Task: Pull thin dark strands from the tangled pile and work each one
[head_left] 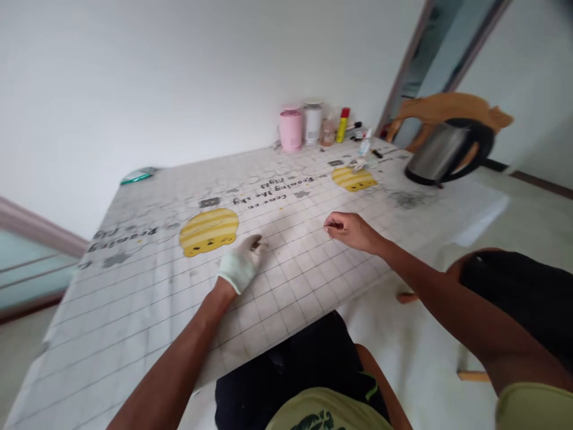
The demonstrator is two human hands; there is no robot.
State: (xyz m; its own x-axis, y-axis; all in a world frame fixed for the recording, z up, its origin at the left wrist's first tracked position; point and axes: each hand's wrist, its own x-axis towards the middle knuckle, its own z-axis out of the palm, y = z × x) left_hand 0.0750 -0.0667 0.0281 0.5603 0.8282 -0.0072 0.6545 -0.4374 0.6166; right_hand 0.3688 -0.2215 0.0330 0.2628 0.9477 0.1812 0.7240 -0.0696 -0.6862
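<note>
My left hand [244,260] wears a white work glove with darker fingertips. It rests over the gridded tablecloth [286,286], beside a printed yellow striped bear. Its fingers are loosely curled, with a gap at the thumb and nothing visible between them. Bare and a little above the cloth, my right hand [347,230] is closed in a pinch. Something tiny and pale may show under its fingertips, too small and blurred to name. A crumpled whitish item [358,165], perhaps a glove, lies beyond my right hand on another printed bear.
Along the wall stand a pink canister [290,128], a white canister [313,122], a bottle [328,131] and a yellow can with a red cap [342,125]. A steel kettle [441,152] stands at right. A green-edged object [138,175] lies at the far left corner. A wooden chair [452,107] is behind the kettle.
</note>
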